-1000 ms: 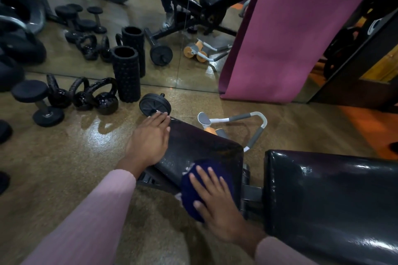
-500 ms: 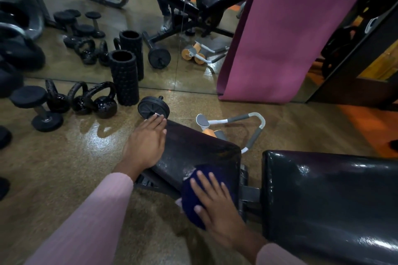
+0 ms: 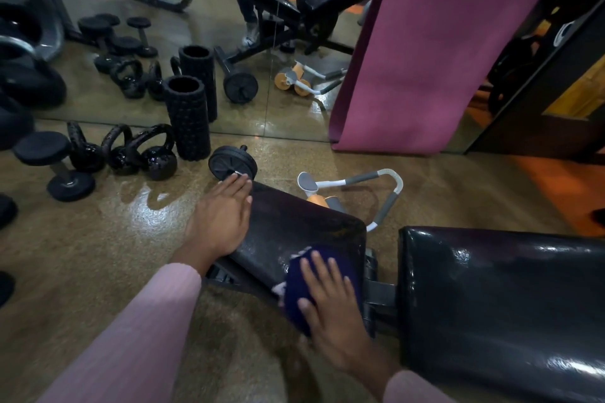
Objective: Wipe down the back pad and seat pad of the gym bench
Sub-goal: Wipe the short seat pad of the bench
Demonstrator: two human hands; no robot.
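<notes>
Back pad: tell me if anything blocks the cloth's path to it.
Nothing visible does. The right hand presses the blue cloth on the seat pad; only the open frame gap separates it from the back pad.

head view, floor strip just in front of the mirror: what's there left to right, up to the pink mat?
dumbbell → kettlebells → foam roller → bench wheel → ab roller → pink mat

Single head view, forward and down, close over bench [image 3: 491,304].
</notes>
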